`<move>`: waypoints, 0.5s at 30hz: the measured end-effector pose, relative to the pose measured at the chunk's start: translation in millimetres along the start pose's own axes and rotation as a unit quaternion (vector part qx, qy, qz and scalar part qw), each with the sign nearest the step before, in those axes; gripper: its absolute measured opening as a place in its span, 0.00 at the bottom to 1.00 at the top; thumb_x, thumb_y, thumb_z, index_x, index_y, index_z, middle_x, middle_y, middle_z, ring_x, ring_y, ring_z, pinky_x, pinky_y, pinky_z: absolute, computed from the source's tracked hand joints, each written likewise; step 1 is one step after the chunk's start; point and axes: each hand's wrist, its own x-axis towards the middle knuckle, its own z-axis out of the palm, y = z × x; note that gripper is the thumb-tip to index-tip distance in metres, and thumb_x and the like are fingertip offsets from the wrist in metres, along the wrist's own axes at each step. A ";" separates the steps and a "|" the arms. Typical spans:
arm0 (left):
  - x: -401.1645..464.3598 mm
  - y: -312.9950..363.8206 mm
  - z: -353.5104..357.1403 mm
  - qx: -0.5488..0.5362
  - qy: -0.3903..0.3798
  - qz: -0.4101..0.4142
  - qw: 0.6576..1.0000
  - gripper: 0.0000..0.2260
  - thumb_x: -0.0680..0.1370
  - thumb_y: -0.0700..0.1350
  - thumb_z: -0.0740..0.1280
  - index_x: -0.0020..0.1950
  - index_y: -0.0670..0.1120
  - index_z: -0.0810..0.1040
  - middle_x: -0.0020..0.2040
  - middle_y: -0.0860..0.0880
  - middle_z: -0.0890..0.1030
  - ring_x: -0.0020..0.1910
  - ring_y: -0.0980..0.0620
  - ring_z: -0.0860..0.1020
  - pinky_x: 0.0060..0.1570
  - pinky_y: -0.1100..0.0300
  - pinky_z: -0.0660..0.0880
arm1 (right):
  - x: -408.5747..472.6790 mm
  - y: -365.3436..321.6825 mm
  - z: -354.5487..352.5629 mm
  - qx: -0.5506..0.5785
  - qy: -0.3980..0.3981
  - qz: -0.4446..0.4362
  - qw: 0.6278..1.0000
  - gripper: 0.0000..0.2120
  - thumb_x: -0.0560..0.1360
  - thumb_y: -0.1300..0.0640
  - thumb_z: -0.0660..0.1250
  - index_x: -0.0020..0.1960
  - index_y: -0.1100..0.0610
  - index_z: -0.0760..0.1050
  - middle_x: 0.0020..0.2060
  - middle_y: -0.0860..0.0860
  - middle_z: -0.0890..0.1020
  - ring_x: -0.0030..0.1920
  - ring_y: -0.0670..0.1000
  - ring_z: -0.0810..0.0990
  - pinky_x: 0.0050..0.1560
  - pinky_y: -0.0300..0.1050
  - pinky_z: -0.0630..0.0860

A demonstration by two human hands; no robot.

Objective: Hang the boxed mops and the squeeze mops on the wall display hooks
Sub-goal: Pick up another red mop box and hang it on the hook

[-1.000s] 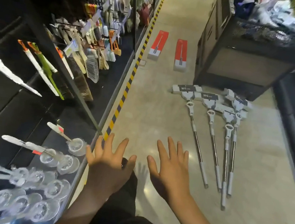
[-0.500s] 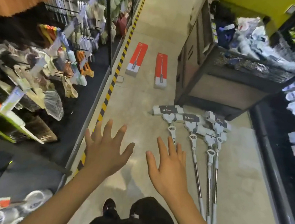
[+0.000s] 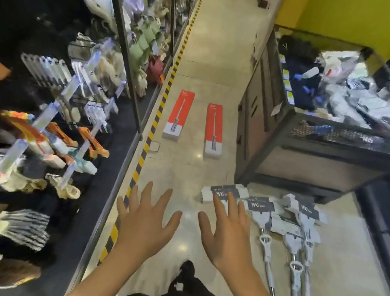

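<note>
Left hand (image 3: 145, 225) and right hand (image 3: 226, 235) spread flat, fingers (image 3: 217, 205) released, grasping nothing. Two boxed mops (image 3: 213, 130) flat on floor (image 3: 219, 53) at 12 o'clock; squeeze mops (image 3: 284, 227) lying at 2 o'clock, beside right hand.

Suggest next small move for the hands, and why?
Probably lower the right hand onto the nearest squeeze mop: both hands are open and empty, the left hand over bare floor, and the boxed mops lie farther up the aisle.
</note>
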 end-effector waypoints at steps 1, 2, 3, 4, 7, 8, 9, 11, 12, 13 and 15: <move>22.2 7.0 -6.5 -0.007 0.007 -0.003 1.000 0.35 0.76 0.72 0.40 0.81 0.64 0.58 0.83 0.48 0.56 0.82 0.37 0.50 0.75 0.31 0.46 | 25.3 0.8 -7.5 0.003 0.006 -0.007 1.000 0.36 0.79 0.31 0.46 0.80 0.48 0.64 0.81 0.56 0.61 0.81 0.64 0.56 0.79 0.65 0.56; 44.2 12.8 -12.5 -0.007 0.009 -0.005 1.000 0.35 0.76 0.72 0.40 0.81 0.65 0.57 0.83 0.48 0.56 0.82 0.37 0.49 0.76 0.31 0.45 | 50.4 2.4 -13.5 0.001 0.014 -0.022 1.000 0.35 0.79 0.32 0.46 0.79 0.48 0.66 0.81 0.57 0.63 0.81 0.66 0.57 0.79 0.66 0.56; 64.9 17.4 -17.9 -0.006 0.012 -0.009 1.000 0.35 0.76 0.72 0.40 0.81 0.65 0.56 0.84 0.48 0.55 0.82 0.37 0.49 0.76 0.31 0.45 | 73.7 2.2 -20.3 -0.002 0.016 -0.033 0.999 0.35 0.80 0.32 0.47 0.79 0.49 0.66 0.80 0.58 0.63 0.80 0.67 0.57 0.79 0.66 0.56; 84.4 21.2 -24.0 -0.009 0.018 -0.017 1.000 0.34 0.76 0.72 0.40 0.81 0.65 0.56 0.84 0.48 0.55 0.82 0.37 0.48 0.76 0.32 0.44 | 96.5 1.4 -25.5 0.001 0.011 -0.039 0.999 0.35 0.80 0.32 0.47 0.80 0.49 0.65 0.80 0.58 0.63 0.80 0.67 0.56 0.79 0.66 0.55; 138.4 23.7 -35.7 -0.028 0.031 -0.045 0.998 0.33 0.77 0.71 0.44 0.81 0.64 0.59 0.84 0.47 0.55 0.82 0.38 0.48 0.76 0.33 0.45 | 161.1 -4.8 -34.9 0.012 0.016 -0.056 0.998 0.36 0.79 0.32 0.47 0.80 0.50 0.65 0.80 0.59 0.64 0.80 0.68 0.57 0.78 0.68 0.54; 157.2 23.1 -38.5 -0.032 0.033 -0.048 0.998 0.33 0.77 0.71 0.45 0.80 0.64 0.60 0.83 0.47 0.56 0.82 0.37 0.49 0.76 0.32 0.46 | 182.4 -7.6 -34.8 0.010 0.016 -0.060 0.998 0.36 0.79 0.32 0.46 0.80 0.50 0.65 0.80 0.59 0.63 0.80 0.68 0.57 0.78 0.69 0.55; 177.8 21.7 -40.5 -0.033 0.031 -0.051 0.998 0.33 0.77 0.71 0.46 0.80 0.63 0.62 0.83 0.47 0.57 0.82 0.37 0.50 0.76 0.32 0.47 | 204.0 -10.9 -34.1 0.003 0.000 -0.055 0.998 0.37 0.79 0.30 0.44 0.81 0.48 0.62 0.81 0.57 0.61 0.81 0.67 0.55 0.79 0.68 0.54; 221.4 17.2 -40.5 -0.028 0.017 -0.059 0.998 0.33 0.77 0.71 0.46 0.80 0.62 0.63 0.83 0.46 0.59 0.81 0.36 0.53 0.75 0.30 0.49 | 247.5 -17.2 -30.0 -0.011 -0.035 -0.040 0.999 0.45 0.73 0.23 0.33 0.82 0.44 0.55 0.83 0.53 0.55 0.83 0.63 0.49 0.81 0.65 0.50; 245.1 14.4 -42.2 -0.027 0.011 -0.059 0.998 0.33 0.77 0.71 0.46 0.79 0.62 0.64 0.82 0.46 0.60 0.81 0.35 0.53 0.75 0.30 0.50 | 269.7 -20.7 -27.6 -0.014 -0.049 -0.029 0.998 0.50 0.68 0.21 0.27 0.83 0.42 0.52 0.84 0.51 0.52 0.83 0.61 0.46 0.81 0.64 0.47; 270.1 11.7 -43.5 -0.028 0.002 -0.054 0.998 0.34 0.77 0.71 0.44 0.79 0.62 0.64 0.82 0.45 0.61 0.81 0.35 0.54 0.75 0.30 0.50 | 292.3 -25.5 -26.2 -0.017 -0.060 -0.015 0.998 0.55 0.64 0.20 0.22 0.83 0.42 0.50 0.84 0.50 0.50 0.83 0.61 0.44 0.82 0.63 0.45; 321.9 7.4 -47.1 -0.021 -0.026 -0.046 0.998 0.36 0.75 0.72 0.43 0.80 0.61 0.64 0.82 0.45 0.60 0.81 0.35 0.54 0.75 0.30 0.50 | 339.6 -36.4 -22.4 -0.028 -0.073 0.006 0.997 0.59 0.58 0.20 0.17 0.83 0.41 0.48 0.84 0.49 0.47 0.83 0.60 0.42 0.82 0.61 0.42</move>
